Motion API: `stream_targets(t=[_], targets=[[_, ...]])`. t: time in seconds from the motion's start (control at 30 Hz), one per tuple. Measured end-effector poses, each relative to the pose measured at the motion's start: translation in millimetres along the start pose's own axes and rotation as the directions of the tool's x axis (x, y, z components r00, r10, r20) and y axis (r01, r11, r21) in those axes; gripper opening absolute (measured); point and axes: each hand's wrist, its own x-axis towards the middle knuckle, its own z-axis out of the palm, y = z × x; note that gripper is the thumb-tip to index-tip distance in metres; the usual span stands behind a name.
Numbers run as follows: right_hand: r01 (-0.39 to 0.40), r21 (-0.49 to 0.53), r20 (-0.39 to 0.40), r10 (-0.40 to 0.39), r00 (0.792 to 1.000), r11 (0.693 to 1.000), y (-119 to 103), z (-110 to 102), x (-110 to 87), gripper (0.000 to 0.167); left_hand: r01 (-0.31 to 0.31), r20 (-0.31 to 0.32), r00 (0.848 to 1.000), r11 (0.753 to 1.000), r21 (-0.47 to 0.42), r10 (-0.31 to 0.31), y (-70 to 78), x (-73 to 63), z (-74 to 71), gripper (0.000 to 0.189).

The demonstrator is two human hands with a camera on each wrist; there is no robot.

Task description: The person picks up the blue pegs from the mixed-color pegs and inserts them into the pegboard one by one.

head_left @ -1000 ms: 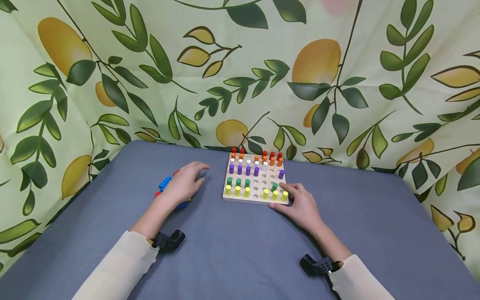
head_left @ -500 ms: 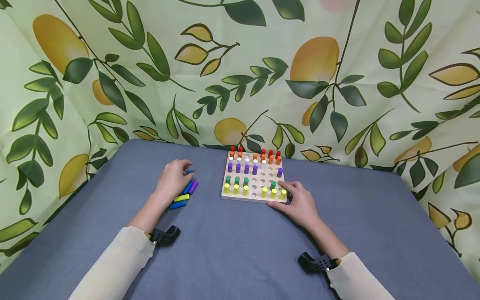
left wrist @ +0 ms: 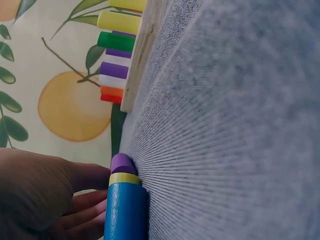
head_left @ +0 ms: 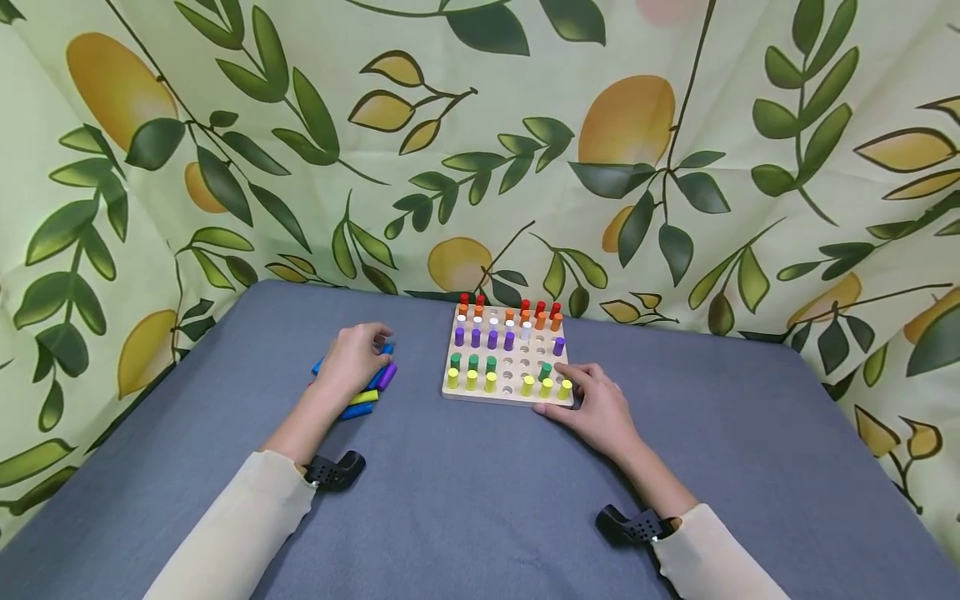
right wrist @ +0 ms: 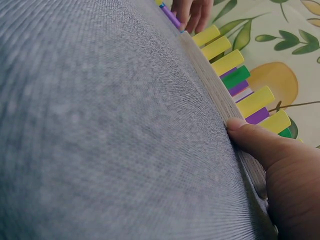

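Observation:
A wooden pegboard [head_left: 480, 393] stands at the back of the table, with rows of red, orange, white, purple, green and yellow pegs upright in it. My right hand [head_left: 600, 412] grips its front right corner; the thumb [right wrist: 240, 126] presses the front side and the index finger reaches the right edge. To the left, my left hand [head_left: 348, 358] bends over loose pegs. A blue peg [head_left: 387, 349] shows between its thumb and fingers. Beneath and beside that hand lie a purple peg [head_left: 387, 377], a yellow peg [head_left: 365, 397] and other blue pegs, partly hidden by the hand.
Grey-blue cloth [head_left: 465, 483] covers the table. A leaf-and-fruit patterned curtain [head_left: 480, 125] hangs directly behind the board and along the left side. Several holes in the board [head_left: 525, 364] hold no peg.
My left hand has drawn back leftward from above the gap beside the board to the loose pegs, its fingers now bent around a blue one. The right hand stays at the board's corner.

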Motion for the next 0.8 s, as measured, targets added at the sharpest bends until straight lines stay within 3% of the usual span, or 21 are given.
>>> stream_targets(t=[0.33,0.53,0.7,0.8], targets=[[0.002,0.015,-0.004,-0.002,1.000,1.000,2.4,1.8,-1.8,0.076,-0.076,0.088,0.994,0.991,0.109,0.066,6.8,5.3,1.8,0.039],[0.018,0.047,0.007,-0.018,1.000,0.999,6.4,-4.2,0.3,0.077,-0.050,0.121,0.992,0.994,0.099,0.038,12.1,11.1,1.8,0.037],[0.064,0.047,0.024,-0.065,0.998,0.997,14.5,-9.5,5.2,0.080,0.000,0.095,0.995,0.999,0.043,-0.004,17.5,17.8,2.7,0.029],[0.086,0.009,0.025,-0.087,0.996,0.996,20.1,-11.1,5.7,0.083,-0.005,0.055,0.998,1.000,-0.002,0.005,23.1,21.6,4.4,0.026]])
